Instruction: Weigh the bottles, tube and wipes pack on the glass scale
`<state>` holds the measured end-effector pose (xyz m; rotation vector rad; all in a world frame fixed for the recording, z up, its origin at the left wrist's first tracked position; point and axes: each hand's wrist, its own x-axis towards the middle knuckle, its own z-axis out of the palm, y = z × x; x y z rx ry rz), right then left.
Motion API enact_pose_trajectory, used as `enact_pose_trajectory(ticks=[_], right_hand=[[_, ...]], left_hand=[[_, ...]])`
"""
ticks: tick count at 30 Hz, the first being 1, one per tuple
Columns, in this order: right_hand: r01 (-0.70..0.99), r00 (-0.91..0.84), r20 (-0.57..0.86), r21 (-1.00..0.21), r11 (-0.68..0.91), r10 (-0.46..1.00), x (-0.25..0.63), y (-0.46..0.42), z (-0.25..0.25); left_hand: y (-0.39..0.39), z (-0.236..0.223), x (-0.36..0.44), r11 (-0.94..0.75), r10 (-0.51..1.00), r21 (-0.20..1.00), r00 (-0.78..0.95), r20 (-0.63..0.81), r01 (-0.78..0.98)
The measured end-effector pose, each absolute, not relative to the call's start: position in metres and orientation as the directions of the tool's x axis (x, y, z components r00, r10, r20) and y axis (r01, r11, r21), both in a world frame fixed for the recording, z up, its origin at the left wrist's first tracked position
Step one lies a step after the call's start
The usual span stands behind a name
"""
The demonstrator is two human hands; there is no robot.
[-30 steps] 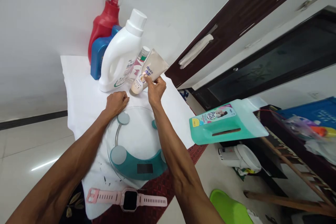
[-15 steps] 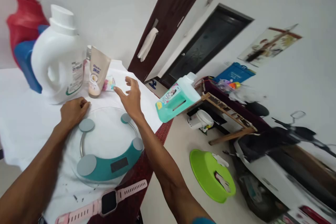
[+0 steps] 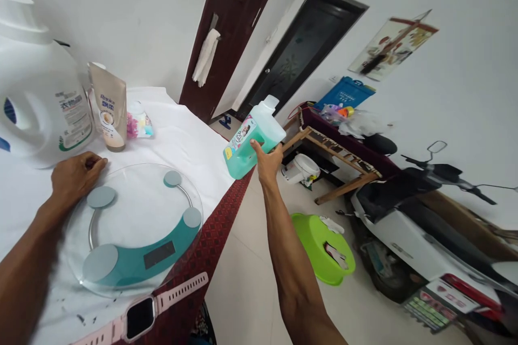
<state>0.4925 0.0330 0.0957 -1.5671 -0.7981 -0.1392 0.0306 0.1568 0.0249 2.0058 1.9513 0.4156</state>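
Grasps the green bottle (image 3: 238,159) by its handle at the desk's (image 3: 220,210) edge, with the right grip (image 3: 269,160) closed on it. Rests the left grip (image 3: 76,177) on the white cloth (image 3: 182,137), curled nearly closed around nothing visible, beside the glass scale (image 3: 129,265). Shows a beige tube (image 3: 108,110) between the white jug (image 3: 44,129) and a colourful packet (image 3: 138,123), plus a pink watch (image 3: 140,318) near the scale

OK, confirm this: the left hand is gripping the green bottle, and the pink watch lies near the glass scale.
Wrong hand: the right hand grips the green bottle, as the head view shows. The pink watch does lie near the glass scale.
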Motion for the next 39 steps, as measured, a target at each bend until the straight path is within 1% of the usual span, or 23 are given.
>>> enact_pose_trajectory(ticks=[3,5,8,15,17,21,23,25,28,30,33,39], right_hand=[[0.514,0.799,0.526,-0.849,0.123,0.29,0.488,0.052,0.09],[0.463,0.833,0.496,-0.868,0.183,0.245,0.487,0.061,0.089],[0.396,0.852,0.448,-0.89,0.225,0.272,0.486,0.066,0.091],[0.393,0.831,0.463,-0.881,0.263,0.31,0.447,0.033,0.097],[0.386,0.825,0.477,-0.867,0.314,0.304,0.426,0.016,0.106],[0.424,0.769,0.561,-0.807,0.411,0.308,0.379,-0.018,0.137],[0.379,0.744,0.55,-0.815,0.437,0.38,0.357,-0.029,0.154],[0.298,0.713,0.511,-0.84,0.454,0.48,0.337,-0.035,0.164],[0.192,0.652,0.444,-0.88,0.434,0.614,0.308,-0.036,0.164],[0.135,0.621,0.395,-0.905,0.404,0.677,0.288,-0.034,0.158],[0.078,0.599,0.351,-0.92,0.384,0.72,0.26,-0.029,0.149],[0.069,0.587,0.362,-0.914,0.4,0.724,0.226,-0.02,0.14]], left_hand=[[0.158,0.021,0.029,-0.023,1.0,0.438,0.02,0.01,0.899],[0.158,0.022,0.031,-0.006,1.0,0.441,0.007,-0.002,0.898],[0.156,0.026,0.034,-0.011,1.0,0.436,0.011,0.004,0.9],[0.152,0.023,0.036,-0.035,0.999,0.469,0.027,0.024,0.882],[0.153,0.018,0.035,-0.039,0.999,0.474,0.023,0.04,0.88],[0.155,0.01,0.035,-0.046,0.998,0.492,0.016,0.066,0.869],[0.155,0.009,0.035,-0.046,0.998,0.507,0.013,0.069,0.861],[0.155,0.008,0.034,-0.054,0.997,0.516,0.016,0.076,0.855],[0.155,0.007,0.033,-0.066,0.996,0.525,0.026,0.085,0.848],[0.155,0.006,0.033,-0.071,0.996,0.531,0.028,0.087,0.845],[0.154,0.005,0.033,-0.078,0.995,0.535,0.033,0.094,0.842],[0.151,0.007,0.034,-0.075,0.996,0.561,0.041,0.074,0.825]])
